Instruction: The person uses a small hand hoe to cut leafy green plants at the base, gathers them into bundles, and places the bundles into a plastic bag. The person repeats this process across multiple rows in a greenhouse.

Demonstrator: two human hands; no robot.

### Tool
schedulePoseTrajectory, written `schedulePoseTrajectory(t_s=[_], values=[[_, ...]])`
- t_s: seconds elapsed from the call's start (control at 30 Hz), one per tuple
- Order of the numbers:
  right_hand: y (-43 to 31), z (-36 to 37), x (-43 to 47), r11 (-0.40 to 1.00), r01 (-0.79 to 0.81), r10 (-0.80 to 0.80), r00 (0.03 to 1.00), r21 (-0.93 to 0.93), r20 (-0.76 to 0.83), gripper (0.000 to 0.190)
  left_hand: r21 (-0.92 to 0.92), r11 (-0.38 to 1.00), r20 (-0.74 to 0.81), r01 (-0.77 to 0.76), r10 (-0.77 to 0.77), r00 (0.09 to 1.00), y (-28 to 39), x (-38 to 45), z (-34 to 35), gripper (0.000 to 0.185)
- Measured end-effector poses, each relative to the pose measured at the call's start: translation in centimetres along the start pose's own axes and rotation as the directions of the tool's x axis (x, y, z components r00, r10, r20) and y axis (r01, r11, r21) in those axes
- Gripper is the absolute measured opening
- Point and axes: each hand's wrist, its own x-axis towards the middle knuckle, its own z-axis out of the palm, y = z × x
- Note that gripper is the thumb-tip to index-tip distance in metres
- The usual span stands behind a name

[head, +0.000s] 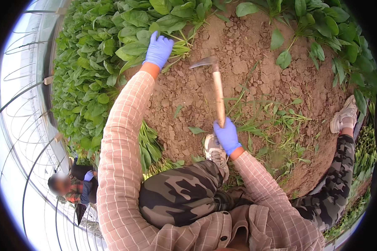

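Observation:
My left hand (159, 48), in a blue glove, is at the upper left with its fingers curled over a bunch of leafy greens that look like spinach (133, 50). Pale cut stems (181, 47) stick out to the right of the fingers, and the leaves spread to the left. The fingertips are hidden under the hand. Gripped in my right hand (227, 135), also blue-gloved, is the wooden handle of a small hand sickle (218, 91). Its curved metal blade (204, 61) points left above the bare soil, close to the stem ends.
Dense standing greens (81, 78) grow at the left, with more plants (323, 28) at the upper right. Loose weeds (282, 122) litter the soil (182, 88). My shoes (215, 150) rest on the ground. Another bunch (149, 142) lies by my left sleeve. A co-worker (78, 188) is at lower left.

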Motion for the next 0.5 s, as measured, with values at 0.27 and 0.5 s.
schedulePoseTrajectory(t_s=[0.27,0.5], values=[[-7.1,-8.5,-4.6,0.555,0.483,-0.781,0.582,-0.677,-0.225,0.059,-0.324,0.946,-0.167,0.013,-0.071,0.983,4.4,-7.0,-14.7,0.03],[-12.9,-6.8,-10.3,0.435,0.623,-0.89,0.409,-0.65,-0.204,0.053,-0.484,0.875,-0.183,0.026,-0.13,0.974,9.3,-8.0,-25.1,0.059]])
